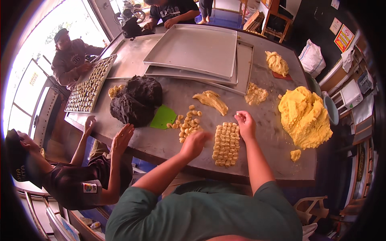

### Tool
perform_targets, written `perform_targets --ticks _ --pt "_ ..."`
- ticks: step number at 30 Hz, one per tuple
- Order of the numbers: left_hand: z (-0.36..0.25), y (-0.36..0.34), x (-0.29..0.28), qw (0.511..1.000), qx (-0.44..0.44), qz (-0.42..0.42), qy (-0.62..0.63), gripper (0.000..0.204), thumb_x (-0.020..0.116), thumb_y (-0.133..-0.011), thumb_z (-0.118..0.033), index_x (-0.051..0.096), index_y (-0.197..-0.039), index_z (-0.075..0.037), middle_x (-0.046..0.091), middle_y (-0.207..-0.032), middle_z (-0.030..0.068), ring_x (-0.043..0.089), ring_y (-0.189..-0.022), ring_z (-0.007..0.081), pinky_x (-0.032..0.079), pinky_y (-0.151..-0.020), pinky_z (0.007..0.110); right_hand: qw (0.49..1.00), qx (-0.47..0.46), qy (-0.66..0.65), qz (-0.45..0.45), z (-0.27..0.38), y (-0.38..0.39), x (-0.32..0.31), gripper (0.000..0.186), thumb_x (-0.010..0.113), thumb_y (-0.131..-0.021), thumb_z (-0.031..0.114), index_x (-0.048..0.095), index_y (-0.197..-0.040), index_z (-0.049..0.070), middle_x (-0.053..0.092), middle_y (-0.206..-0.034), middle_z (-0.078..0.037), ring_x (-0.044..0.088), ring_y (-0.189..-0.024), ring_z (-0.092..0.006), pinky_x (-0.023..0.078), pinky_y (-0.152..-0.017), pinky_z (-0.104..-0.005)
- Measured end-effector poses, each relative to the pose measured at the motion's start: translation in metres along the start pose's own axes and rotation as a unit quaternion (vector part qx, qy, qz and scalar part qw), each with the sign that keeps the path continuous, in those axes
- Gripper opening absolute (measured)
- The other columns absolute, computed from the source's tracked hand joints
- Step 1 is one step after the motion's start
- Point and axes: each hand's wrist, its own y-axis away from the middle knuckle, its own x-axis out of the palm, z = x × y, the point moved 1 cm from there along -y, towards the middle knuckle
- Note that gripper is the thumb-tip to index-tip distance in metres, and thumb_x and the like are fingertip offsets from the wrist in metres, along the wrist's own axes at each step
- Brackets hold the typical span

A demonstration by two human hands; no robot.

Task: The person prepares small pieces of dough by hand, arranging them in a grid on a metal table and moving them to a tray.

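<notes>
A block of small pale dough pieces (226, 149), set in tight rows, lies on the metal table before me. My right hand (246, 124) is at its far right corner, thumb and fingertips pinched together; what they hold, if anything, is too small to make out. Left of the block, my left hand (194, 144) hovers close to a loose heap of dough balls (187, 125), its fingertips smeared by motion. Beyond both hands rests a long folded strip of pale dough (211, 101). A green dough scraper (164, 117) lies left of the balls.
A dark dough mound (136, 100) sits at left, a large yellow mound (304, 116) at right. Stacked metal trays (193, 48) fill the far middle. Co-workers sit at left and far side; one co-worker's hands (121, 138) are near the dark dough. A filled tray (91, 86) stands at far left.
</notes>
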Motion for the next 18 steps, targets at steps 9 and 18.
perform_targets --ticks 9,18 --pt "-0.019 0.046 -0.018 1.0 0.0 0.0 0.025 0.026 0.067 -0.093 -0.012 0.067 -0.119 -0.009 0.069 -0.107 0.0137 0.067 -0.096 0.0319 0.056 -0.083 0.041 0.983 0.132 -0.125 -0.028 -0.007 -0.013 -0.009 0.028 0.064 -0.1 0.019 0.064 -0.123 0.002 0.065 -0.098 -0.005 0.062 -0.078 -0.0106 0.052 -0.071 -0.0251" --pt "-0.004 0.054 -0.013 0.995 -0.018 0.071 0.061 0.027 0.053 -0.098 -0.006 0.063 -0.122 -0.008 0.068 -0.121 0.0119 0.07 -0.101 0.0296 0.057 -0.087 0.04 0.988 0.15 -0.033 0.016 0.05 -0.001 0.018 0.032 0.063 -0.1 0.012 0.064 -0.131 0.005 0.068 -0.108 -0.004 0.059 -0.088 -0.0093 0.051 -0.08 -0.025"
